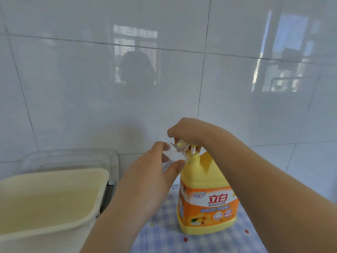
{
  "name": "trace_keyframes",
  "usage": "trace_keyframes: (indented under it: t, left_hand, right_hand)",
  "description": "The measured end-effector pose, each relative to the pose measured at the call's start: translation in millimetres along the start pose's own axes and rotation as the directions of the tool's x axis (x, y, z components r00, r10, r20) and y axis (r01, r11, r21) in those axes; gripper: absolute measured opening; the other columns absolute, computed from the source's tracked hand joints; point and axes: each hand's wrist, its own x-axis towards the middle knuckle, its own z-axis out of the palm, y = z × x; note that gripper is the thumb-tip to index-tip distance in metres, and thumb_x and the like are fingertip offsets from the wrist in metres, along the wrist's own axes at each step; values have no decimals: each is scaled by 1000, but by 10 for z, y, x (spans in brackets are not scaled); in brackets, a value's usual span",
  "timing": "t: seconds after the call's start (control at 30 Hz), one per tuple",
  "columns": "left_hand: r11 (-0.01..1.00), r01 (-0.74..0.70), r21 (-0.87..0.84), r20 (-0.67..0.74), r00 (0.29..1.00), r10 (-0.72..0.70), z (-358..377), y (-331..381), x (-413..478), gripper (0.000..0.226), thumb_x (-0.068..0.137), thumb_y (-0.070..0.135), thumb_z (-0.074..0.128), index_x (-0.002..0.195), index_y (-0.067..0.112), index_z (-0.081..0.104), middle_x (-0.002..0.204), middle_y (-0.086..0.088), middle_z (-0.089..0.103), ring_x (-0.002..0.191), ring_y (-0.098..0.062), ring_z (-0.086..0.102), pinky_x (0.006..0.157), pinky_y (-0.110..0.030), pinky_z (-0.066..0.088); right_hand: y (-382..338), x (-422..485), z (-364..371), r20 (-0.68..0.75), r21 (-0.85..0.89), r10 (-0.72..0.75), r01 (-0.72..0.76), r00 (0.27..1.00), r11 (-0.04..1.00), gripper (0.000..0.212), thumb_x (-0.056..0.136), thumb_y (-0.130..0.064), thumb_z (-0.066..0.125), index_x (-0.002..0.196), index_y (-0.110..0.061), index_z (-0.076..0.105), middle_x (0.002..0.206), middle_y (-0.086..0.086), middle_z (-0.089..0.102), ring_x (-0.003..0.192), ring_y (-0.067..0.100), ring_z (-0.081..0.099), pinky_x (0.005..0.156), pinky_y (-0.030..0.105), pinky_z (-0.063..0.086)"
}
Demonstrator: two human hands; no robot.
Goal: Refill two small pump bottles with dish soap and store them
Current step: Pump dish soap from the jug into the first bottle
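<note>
A big yellow dish soap jug [207, 196] with an orange label stands upright on a blue checked cloth [164, 232]. My right hand [189, 132] is curled over the jug's white pump head, whose stem shows below the fingers. My left hand [151, 174] holds a small clear bottle [175, 154], tilted, with its open neck up at the pump's spout. A little yellow soap shows at the bottle's neck. The second small bottle is not in view.
A cream plastic tub [54, 201] stands at the left, with a white lid or tray [76, 157] leaning behind it against the wall. Glossy white wall tiles [164, 70] fill the background close behind the jug.
</note>
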Motion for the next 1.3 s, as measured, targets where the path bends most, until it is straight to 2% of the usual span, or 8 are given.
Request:
trace_keyframes:
  t: [0.53,0.73,0.9,0.97,1.0,1.07,1.1,1.3]
  left_hand:
    - [999,12,52,33,999,-14,11,-20,2,37,88,59,48,119,39,43,116,20,59,99,-3,59,68,-17,39]
    - [997,24,74,87,996,-30,9,-31,4,33,89,58,48,114,38,42,106,18,60,88,-4,60,63,-15,39]
    - [997,13,73,76,997,-19,13,-39,10,34,88,59,48,114,38,43,106,19,62,93,-4,60,69,-21,44]
    - [997,10,73,70,997,-15,15,-43,10,34,88,59,48,114,38,44,106,19,62,91,-4,60,68,-21,44]
    - [997,8,73,68,998,-13,13,-42,8,35,88,59,48,115,38,43,107,19,62,91,-4,60,68,-20,43]
    - [997,-1,79,57,998,-3,12,-44,9,35,88,59,49,116,38,43,108,18,62,94,-4,59,66,-18,41]
    - [997,-6,79,50,999,2,10,-51,11,35,88,59,49,116,39,43,109,18,63,94,-3,59,66,-17,41]
    - [998,-22,65,19,1000,21,0,-47,11,40,88,57,51,122,39,43,112,19,60,97,-3,59,68,-16,41]
  right_hand:
    - [26,-38,27,-30,-87,-58,55,998,995,19,97,-12,37,81,-9,47,61,7,42,46,18,36,47,22,29]
    - [93,1,117,-76,-45,-69,66,995,997,15,100,-15,38,91,-10,49,90,6,48,84,22,43,70,29,40]
    - [59,3,119,-54,-83,-54,50,997,995,26,94,-9,39,69,-12,41,62,1,25,52,15,21,49,23,21]
    - [60,6,113,-65,-41,-42,40,997,998,29,94,-10,40,105,17,42,62,1,25,52,14,20,49,24,20]
    - [67,13,104,-65,-35,-42,39,997,999,10,94,-10,41,86,-15,36,62,1,25,52,14,20,49,24,20]
    - [61,10,108,-74,-40,-43,40,996,998,31,93,-10,41,111,15,38,61,1,25,51,14,20,49,24,20]
    - [67,25,98,-69,-37,-51,49,996,998,11,93,-11,42,90,-13,31,61,1,26,51,14,21,49,24,20]
    - [32,36,110,-82,-8,-33,32,996,999,23,92,-11,43,74,-19,31,61,1,28,51,13,22,48,23,22]
